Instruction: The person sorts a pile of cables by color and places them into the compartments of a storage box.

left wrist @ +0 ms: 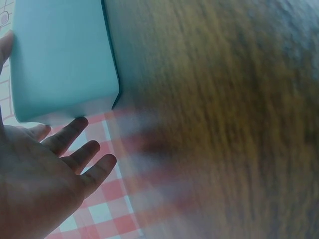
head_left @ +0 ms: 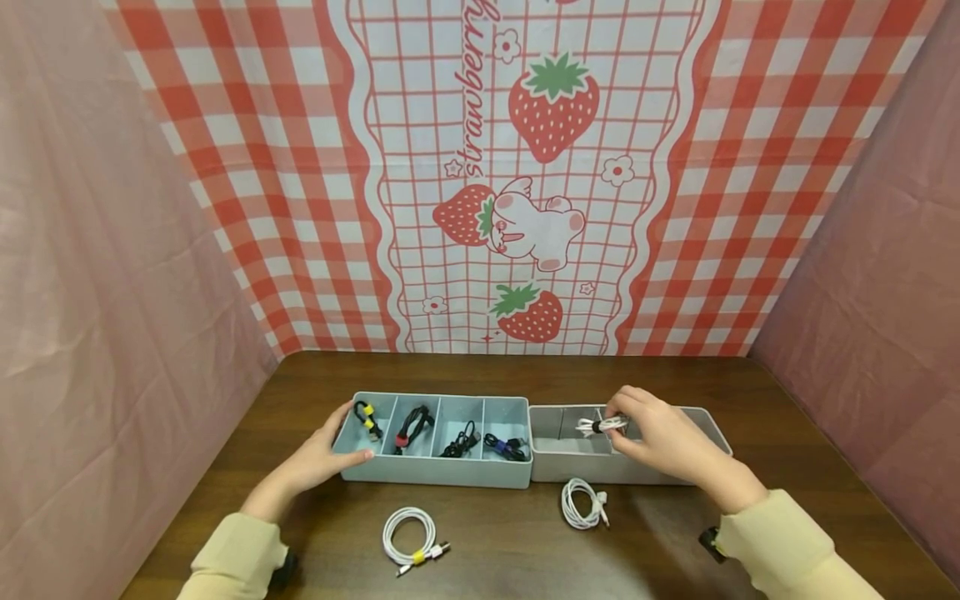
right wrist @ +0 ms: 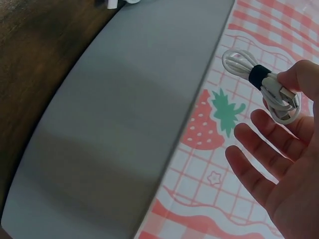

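My right hand pinches a white USB cable, coiled and bound with a black strap, between thumb and index finger; the other fingers are spread. It is above the grey divided box. At the left end of the light blue divided box, my left hand rests against it, thumb over the front rim and fingers fairly straight. The blue box's compartments hold a black cable with yellow ties, a black cable with a red tie, another black cable and one with a blue tie.
In front of the blue box, a white cable with a yellow tie lies coiled on the brown table. Another coiled white cable lies close to the grey box's front. A strawberry-print checked cloth hangs behind, with pink cloth at both sides.
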{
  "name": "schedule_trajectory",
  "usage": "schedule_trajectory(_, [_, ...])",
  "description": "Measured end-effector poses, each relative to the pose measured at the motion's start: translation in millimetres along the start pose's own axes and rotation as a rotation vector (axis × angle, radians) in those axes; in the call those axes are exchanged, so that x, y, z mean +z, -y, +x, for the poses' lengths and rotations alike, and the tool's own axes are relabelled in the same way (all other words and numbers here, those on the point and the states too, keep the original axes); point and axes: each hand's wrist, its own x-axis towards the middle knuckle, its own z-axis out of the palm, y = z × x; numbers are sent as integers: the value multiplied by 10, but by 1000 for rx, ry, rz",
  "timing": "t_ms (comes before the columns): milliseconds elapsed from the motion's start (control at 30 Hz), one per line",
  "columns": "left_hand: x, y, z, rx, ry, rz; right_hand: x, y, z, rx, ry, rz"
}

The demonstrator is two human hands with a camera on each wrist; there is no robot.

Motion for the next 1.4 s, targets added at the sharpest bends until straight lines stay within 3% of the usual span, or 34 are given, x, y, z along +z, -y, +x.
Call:
schedule_trajectory(533, [-7,1,4,5,4,-2,296,-158,19,-20,32,20])
schedule_trajectory(867, [5,12,2,9,1,1,438,-279,36,-134,-25,65])
schedule_trajectory(1400, [14,21,8,-11,6,-9,452,-311,-23,-132,-35,59])
